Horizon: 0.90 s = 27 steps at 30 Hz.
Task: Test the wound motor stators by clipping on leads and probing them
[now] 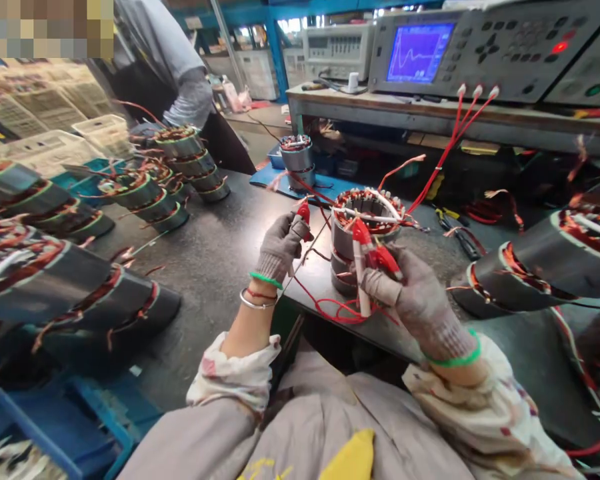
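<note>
The left hand's (pixel 281 245) grip pinches a red clip (pixel 304 213); the right hand's (pixel 420 293) grip grasps red clips (pixel 363 236) and a pale stick (pixel 362 283), partly hiding the coil stack (pixel 342 238) standing between the hands on the dark surface (pixel 210 247). Red leads (pixel 439 167) slope down behind it from a tester (pixel 480 57), red cable (pixel 333 311) loops at the near edge, pliers (pixel 459 235) lie rightward, and other stacks (pixel 93 283) crowd both sides.
</note>
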Tool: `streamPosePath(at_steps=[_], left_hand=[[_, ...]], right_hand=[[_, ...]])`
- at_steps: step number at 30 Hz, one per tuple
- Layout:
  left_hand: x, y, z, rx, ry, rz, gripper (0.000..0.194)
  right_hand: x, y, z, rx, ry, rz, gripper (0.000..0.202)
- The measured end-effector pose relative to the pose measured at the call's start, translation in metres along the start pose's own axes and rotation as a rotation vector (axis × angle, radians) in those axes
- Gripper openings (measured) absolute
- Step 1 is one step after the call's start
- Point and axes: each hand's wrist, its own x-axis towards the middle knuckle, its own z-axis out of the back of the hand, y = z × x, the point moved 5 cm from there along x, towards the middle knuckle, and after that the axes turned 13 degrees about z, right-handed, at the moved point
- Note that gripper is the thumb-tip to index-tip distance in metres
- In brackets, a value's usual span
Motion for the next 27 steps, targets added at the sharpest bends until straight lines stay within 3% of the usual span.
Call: streamPosePath(at_steps=[3, 6, 8, 11, 14, 16, 19, 21, 23, 27], left_hand=[[0.003, -0.001, 0.003, -0.011, 0.014, -0.008, 0.029], [0.007, 0.001, 0.004, -0.007, 0.020, 0.014, 0.028], [0.009, 0.002, 0.004, -0.006, 0.019, 0.017, 0.027], [0.008, 0.002, 0.003, -0.003, 0.002, -0.008, 0.027], [0.006, 0.001, 0.004, 0.012, -0.021, -0.019, 0.029], [0.004, 0.000, 0.006, 0.027, -0.022, -0.012, 0.032], [0.002, -0.004, 0.007, 0.051, -0.012, -0.001, 0.033], [0.000, -0.006, 0.007, 0.067, -0.020, 0.002, 0.032], [-0.001, -0.007, 0.005, 0.082, -0.040, 0.010, 0.031], [-0.002, -0.009, 0.004, 0.080, -0.047, 0.015, 0.036]], right_hand=[[-0.013, -0.003, 0.010, 0.232, 0.172, -0.108, 0.032], [-0.043, -0.028, 0.020, 0.176, 0.277, -0.231, 0.024], [-0.061, -0.047, 0.021, 0.121, 0.270, -0.286, 0.020], [-0.069, -0.064, 0.015, 0.061, 0.238, -0.259, 0.022], [-0.063, -0.067, 0.013, 0.019, 0.303, -0.199, 0.029], [-0.054, -0.067, 0.026, -0.026, 0.261, -0.137, 0.037], [-0.027, -0.067, 0.066, -0.365, -0.096, -0.039, 0.045], [-0.002, -0.068, 0.081, -0.645, -0.282, 0.011, 0.049], [0.029, -0.076, 0.081, -0.744, -0.299, 0.021, 0.050], [0.074, -0.103, 0.075, -0.561, -0.269, -0.064, 0.041]])
